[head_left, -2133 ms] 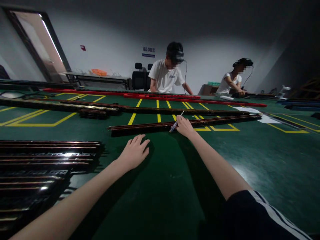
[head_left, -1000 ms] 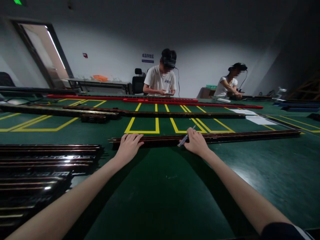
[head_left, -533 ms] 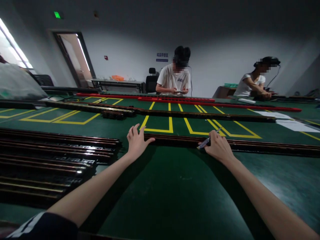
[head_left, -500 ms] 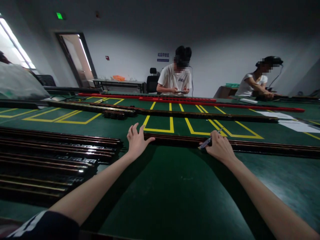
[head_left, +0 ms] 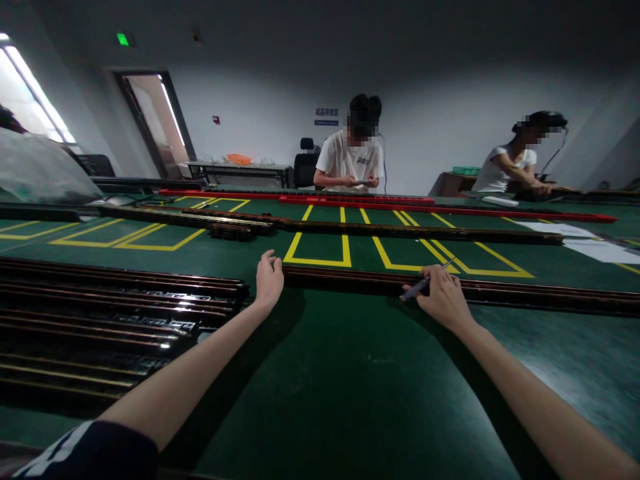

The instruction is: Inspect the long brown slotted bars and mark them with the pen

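A long dark bar with copper-coloured lines (head_left: 345, 279) lies crosswise on the green table in front of me. At its left end is my left hand (head_left: 270, 283), palm side toward the bar end, fingers raised and loosely bent, with nothing seen in them. The thumb is hard to make out. Farther right, my right hand (head_left: 444, 297) is closed around a small screwdriver (head_left: 415, 290). Its clear-looking handle sticks out to the left and its thin shaft to the upper right. That hand also rests against the bar, its fingertips partly hidden.
Several similar dark bars (head_left: 115, 310) lie side by side at the left. Another long bar (head_left: 425, 231) runs across behind, with red strips (head_left: 500, 211) beyond. White papers (head_left: 597, 250) lie at right. Yellow lines mark the table. Two people (head_left: 345, 160) sit opposite.
My left hand has moved slightly right against the bar's end, and its spread fingers and thumb have drawn together. My right hand still holds the screwdriver, almost in the same place.
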The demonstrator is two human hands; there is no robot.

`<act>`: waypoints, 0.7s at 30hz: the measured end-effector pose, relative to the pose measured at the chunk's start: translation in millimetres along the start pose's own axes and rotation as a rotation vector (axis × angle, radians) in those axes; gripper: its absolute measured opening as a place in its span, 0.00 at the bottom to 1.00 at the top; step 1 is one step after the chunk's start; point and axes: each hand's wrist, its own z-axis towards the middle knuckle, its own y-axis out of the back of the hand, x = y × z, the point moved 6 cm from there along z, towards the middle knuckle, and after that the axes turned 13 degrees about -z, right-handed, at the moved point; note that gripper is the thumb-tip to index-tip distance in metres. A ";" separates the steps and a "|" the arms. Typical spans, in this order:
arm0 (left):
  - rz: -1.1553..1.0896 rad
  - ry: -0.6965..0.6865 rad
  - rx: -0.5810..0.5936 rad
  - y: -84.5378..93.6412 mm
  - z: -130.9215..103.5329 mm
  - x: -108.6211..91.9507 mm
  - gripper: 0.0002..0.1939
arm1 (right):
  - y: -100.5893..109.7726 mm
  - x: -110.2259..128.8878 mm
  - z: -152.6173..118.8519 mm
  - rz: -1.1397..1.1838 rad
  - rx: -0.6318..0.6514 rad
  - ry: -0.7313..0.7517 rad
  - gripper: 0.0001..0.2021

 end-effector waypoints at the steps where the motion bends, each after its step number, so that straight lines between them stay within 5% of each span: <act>1: -0.006 0.024 -0.004 1.1 0.5 0.1 0.18 | -0.6 -0.3 0.4 0.035 0.009 -0.005 0.22; 10: -0.055 0.050 -0.029 10.8 11.2 7.9 0.12 | 15.2 24.2 6.6 0.371 -0.091 0.008 0.15; 17: 0.013 -0.049 -0.001 13.9 24.1 10.0 0.10 | 29.1 105.7 16.2 0.744 -0.002 0.122 0.19; 21: -0.019 -0.043 0.015 13.1 25.6 12.6 0.11 | 20.8 153.7 28.9 1.013 0.125 -0.001 0.23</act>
